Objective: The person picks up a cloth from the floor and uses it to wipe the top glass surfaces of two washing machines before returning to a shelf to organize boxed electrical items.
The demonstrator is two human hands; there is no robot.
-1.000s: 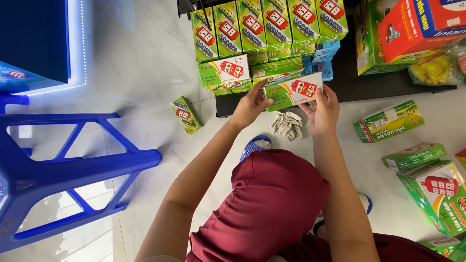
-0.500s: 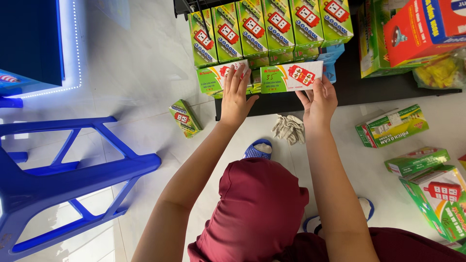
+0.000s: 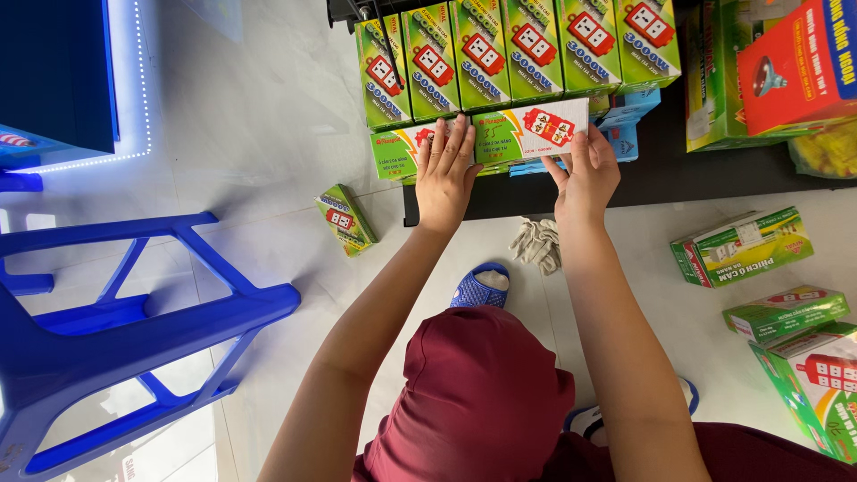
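Observation:
A green and white box (image 3: 528, 132) with a picture of a red socket lies flat on the low black shelf (image 3: 678, 170), held at both ends. My left hand (image 3: 445, 174) grips its left end, fingers spread over the top. At its right end my right hand (image 3: 588, 170) pinches the box. A second flat green box (image 3: 397, 150) lies just to the left, partly under my left hand. Behind them stands a row of several upright green socket boxes (image 3: 513, 54).
A small green box (image 3: 345, 220) lies on the white floor at the left, and a blue plastic stool (image 3: 134, 312) stands further left. More green boxes (image 3: 741, 245) lie at the right. A grey cloth glove (image 3: 538, 243) and my blue slipper (image 3: 479, 287) are below the shelf.
Both hands carried the green and white box up from above the floor to the shelf edge and turned it flat, lengthwise, next to the other flat box.

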